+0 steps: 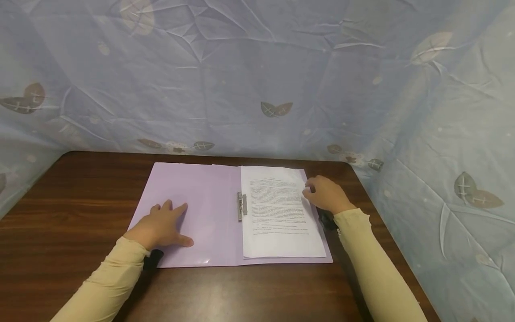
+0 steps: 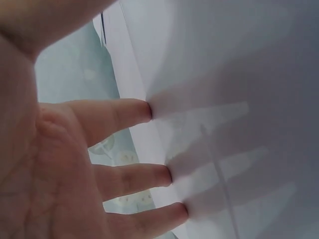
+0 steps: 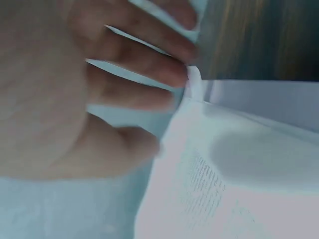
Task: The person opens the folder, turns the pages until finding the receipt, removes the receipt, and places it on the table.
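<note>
A light purple folder (image 1: 209, 214) lies spread open on the table, with a metal clip (image 1: 240, 206) by its spine. Printed paper sheets (image 1: 277, 223) rest on its right side. My left hand (image 1: 161, 228) is spread over the left cover, and its fingertips (image 2: 162, 175) touch the smooth plastic. At the right edge of the sheets is my right hand (image 1: 327, 194), fingers lightly bent and thumb apart from them. In the right wrist view its fingertips (image 3: 174, 74) meet a raised, curled bit of the paper's edge, while the thumb is over the printed side.
The dark wooden table (image 1: 72, 210) extends around the folder. Behind it and to the right hangs a pale blue cloth (image 1: 241, 80) with a leaf pattern. Black wrist-worn devices show under both wrists.
</note>
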`<state>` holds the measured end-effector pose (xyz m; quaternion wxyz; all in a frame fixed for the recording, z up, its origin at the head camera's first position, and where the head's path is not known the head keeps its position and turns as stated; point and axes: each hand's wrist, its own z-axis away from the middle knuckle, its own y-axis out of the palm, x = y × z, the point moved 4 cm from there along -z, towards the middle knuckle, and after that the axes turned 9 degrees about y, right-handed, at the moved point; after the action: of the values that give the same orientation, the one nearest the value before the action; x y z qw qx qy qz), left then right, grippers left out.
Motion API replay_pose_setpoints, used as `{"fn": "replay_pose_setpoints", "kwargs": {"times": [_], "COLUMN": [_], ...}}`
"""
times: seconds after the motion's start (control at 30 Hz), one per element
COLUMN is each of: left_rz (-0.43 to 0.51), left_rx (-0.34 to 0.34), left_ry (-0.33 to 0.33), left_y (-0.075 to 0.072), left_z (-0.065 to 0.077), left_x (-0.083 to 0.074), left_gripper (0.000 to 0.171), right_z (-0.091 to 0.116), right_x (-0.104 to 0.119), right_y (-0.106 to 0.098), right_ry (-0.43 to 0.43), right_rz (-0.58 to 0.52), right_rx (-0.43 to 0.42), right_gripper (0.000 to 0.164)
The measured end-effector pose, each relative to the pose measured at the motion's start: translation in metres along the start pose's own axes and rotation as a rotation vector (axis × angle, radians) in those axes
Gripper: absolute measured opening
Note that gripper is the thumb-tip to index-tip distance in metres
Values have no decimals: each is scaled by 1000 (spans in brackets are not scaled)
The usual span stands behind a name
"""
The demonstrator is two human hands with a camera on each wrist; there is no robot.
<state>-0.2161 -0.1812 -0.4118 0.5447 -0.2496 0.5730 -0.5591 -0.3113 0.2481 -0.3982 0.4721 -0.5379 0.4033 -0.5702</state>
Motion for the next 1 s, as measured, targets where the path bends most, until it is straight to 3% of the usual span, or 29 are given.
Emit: {"fn": "replay_pose_setpoints", "kwargs": {"times": [0.13,0.37,0.5,1.0], "left_rz": [-3,2,5,5], "left_rx": [-6,-9,-8,1], "left_ry": [11,14,16,2], "left_y": [1,2,2,0], "left_z": [0,-1,-2,0], "left_x": [3,4,3,-1], "left_gripper": [111,112,111,111], "right_z": [-29,-64,-72,-83], "right_x": [5,14,13,11], "right_y": [2,19,26,27], "right_ry": [5,-18,33,89], "right_rz": [-40,33,55,31], "right_rx": [-8,62,113,122], "right_gripper": [48,47,50,56]}}
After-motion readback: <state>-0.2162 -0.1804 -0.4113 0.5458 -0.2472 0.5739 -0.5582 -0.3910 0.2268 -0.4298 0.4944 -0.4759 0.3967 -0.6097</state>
